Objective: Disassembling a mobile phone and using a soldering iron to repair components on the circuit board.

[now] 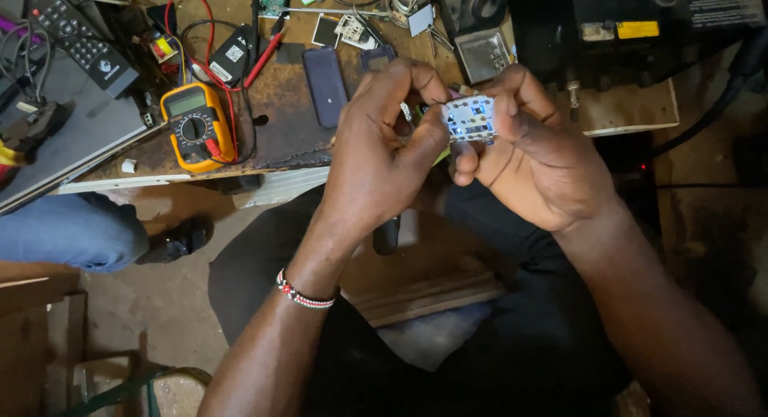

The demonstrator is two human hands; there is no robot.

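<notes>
Both my hands meet above my lap in the head view, pinching a small rectangular keypad membrane [470, 118], pale with blue-lit squares. My right hand [534, 151] grips it from the right, thumb and fingers wrapped around its edge. My left hand [384, 149] holds its left edge between thumb and forefinger. A beaded bracelet [302, 294] circles my left wrist. Below my left hand a dark, narrow object [386, 235] pokes out; what it is cannot be made out.
A cluttered workbench [288, 129] lies ahead with a yellow multimeter [196, 125], red leads, a dark phone [326, 75], a remote control [76, 33] and a black case [640, 25]. Another person's blue-clad leg [68, 229] is at the left.
</notes>
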